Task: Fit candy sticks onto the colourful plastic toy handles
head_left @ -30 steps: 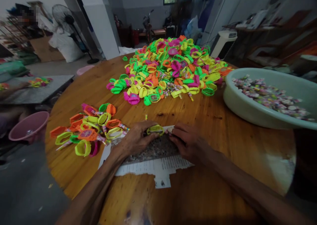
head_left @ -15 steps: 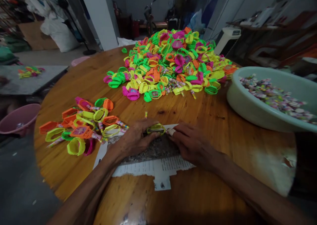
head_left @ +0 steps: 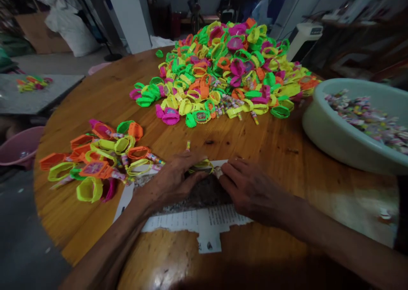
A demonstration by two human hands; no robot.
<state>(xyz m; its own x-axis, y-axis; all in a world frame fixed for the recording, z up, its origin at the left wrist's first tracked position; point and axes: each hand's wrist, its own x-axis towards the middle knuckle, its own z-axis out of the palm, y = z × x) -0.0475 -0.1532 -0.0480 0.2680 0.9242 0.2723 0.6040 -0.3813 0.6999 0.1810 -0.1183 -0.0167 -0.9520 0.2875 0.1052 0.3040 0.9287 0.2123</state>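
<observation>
The left hand (head_left: 174,175) is clamped on a yellow toy watch (head_left: 203,166), with the thumb on the near side and the fingers on the far side. The toy watch is between the two hands, at the fingertips of the left one. The right hand (head_left: 248,186) has its fingers bent together and pinches a small pale piece (head_left: 218,172), which is at the right end of the watch; whether it already sits inside the band, I cannot tell.

Under both hands there is a dark slab (head_left: 208,192), and under the slab a printed paper (head_left: 191,220) with torn edge, which comes out on the near side of the hands. All this lies on a round wooden table (head_left: 270,154).

To the left of the left hand is a small pile of toy watches (head_left: 95,156), orange, yellow, green and pink, some with candy tubes fixed to them. Just beyond the left hand, one candy tube (head_left: 188,145) lies alone. Farther beyond both hands rises a big heap of toy watches (head_left: 219,75), in the same bright colours. Beyond the right hand, to its right side, stands a pale green basin (head_left: 334,141), holding many small wrapped candies (head_left: 369,117).
</observation>
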